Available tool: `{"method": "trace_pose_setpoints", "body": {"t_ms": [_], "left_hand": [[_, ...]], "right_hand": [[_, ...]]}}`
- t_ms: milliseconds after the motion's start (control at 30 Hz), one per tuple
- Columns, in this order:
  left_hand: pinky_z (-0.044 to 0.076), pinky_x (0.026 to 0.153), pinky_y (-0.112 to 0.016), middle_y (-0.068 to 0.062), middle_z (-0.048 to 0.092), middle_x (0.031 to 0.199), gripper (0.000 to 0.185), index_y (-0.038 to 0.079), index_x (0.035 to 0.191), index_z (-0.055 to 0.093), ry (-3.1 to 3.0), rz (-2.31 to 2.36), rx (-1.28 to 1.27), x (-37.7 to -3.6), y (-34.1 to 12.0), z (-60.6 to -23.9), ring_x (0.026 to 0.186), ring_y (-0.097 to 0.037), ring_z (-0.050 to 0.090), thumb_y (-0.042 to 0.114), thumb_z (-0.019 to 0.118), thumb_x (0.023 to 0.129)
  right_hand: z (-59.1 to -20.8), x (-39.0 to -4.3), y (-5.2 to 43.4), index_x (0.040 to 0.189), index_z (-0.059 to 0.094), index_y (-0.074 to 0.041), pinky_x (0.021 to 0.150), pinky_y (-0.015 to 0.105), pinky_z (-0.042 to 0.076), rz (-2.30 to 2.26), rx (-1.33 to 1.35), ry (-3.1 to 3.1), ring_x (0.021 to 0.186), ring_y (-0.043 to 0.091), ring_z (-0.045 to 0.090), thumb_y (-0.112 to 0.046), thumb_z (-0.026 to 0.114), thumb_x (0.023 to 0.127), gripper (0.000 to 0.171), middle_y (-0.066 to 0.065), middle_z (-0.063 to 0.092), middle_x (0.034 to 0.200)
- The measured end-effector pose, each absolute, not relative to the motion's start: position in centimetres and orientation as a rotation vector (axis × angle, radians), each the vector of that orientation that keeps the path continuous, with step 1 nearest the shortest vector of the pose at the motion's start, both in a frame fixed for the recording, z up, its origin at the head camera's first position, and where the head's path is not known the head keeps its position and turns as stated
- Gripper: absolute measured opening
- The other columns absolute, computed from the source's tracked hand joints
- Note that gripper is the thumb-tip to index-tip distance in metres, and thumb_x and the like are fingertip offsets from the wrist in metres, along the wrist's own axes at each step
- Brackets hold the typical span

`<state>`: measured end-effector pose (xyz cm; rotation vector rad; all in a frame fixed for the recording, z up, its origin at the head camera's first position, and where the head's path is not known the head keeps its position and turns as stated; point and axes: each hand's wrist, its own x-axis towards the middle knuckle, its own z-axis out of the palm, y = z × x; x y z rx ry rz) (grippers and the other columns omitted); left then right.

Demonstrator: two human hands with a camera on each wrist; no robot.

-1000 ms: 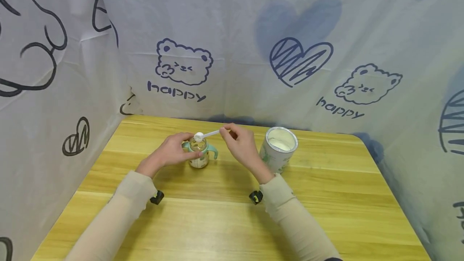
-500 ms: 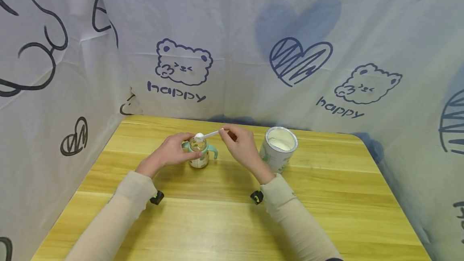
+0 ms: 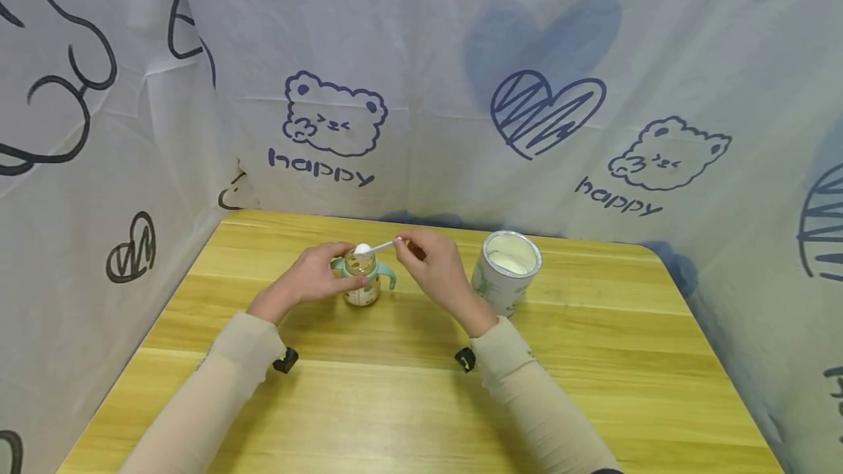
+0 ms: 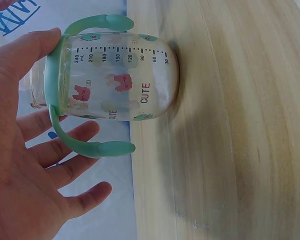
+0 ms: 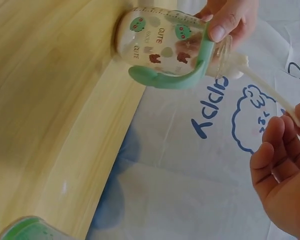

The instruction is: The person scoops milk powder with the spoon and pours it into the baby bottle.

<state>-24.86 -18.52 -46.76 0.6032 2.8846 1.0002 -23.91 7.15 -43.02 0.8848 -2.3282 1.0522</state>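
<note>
I am steadying the small clear baby bottle with mint-green handles and printed measuring marks [image 3: 361,278] with my left hand [image 3: 308,278], thumb and fingers curling round its body just under the neck, while it is standing upright on the yellow wooden table [image 3: 421,401], nearer the far edge than the near one and left of the middle. My right hand [image 3: 435,267] is pinching the end of the long handle of a white plastic measuring scoop [image 3: 372,247], and the heaped bowl of the scoop is hovering right over the open mouth of the bottle; the wrist views are showing the scoop at the rim, though I cannot tell whether it is touching the glassy lip. The risk I am judging from here is spillage: the mouth is narrow, the scoop is full, and a hasty tilt or a knock against the rim could be sending powder down the outside and onto the table. The bottle is light and its handles are sticking out, so a nudge from my right hand could be tipping it if my left hand is loosening. The round silver-rimmed tin of white powder [image 3: 506,271] is standing open just beside my right wrist, toward the far right, and a careless sweep back could be catching it. The near half of the table is giving my forearms plenty of room; the printed white cloth backdrop [image 3: 421,79] is closing off the far and left edges.
</note>
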Motion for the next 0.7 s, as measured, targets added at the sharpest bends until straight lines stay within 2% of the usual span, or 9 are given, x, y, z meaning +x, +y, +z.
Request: {"method": "trace_pose_setpoints", "body": {"t_ms": [300, 700], "left_hand": [[0.047, 0.114, -0.061, -0.014, 0.069, 0.137, 0.074, 0.008, 0.144, 0.061, 2.884, 1.015, 0.620, -24.96, -18.47, -46.69, 0.131, -0.038, 0.062, 0.053, 0.081, 0.089], [0.045, 0.115, -0.063, -0.017, 0.065, 0.143, 0.078, 0.006, 0.147, 0.058, 2.886, 1.002, 0.590, -24.88, -18.32, -46.58, 0.135, -0.040, 0.059, 0.053, 0.080, 0.090]], "right_hand": [[-43.21, -23.82, 7.37, 0.106, 0.076, -0.008, 0.057, 0.020, 0.044, 0.887, 1.012, -2.269, 0.067, 0.009, 0.051, -0.014, 0.066, 0.104, 0.012, 0.001, 0.064, 0.080], [-43.46, -23.90, 7.64, 0.105, 0.076, -0.010, 0.053, 0.016, 0.037, 0.754, 1.071, -2.190, 0.061, 0.008, 0.049, -0.012, 0.071, 0.101, 0.008, 0.000, 0.060, 0.077]]}}
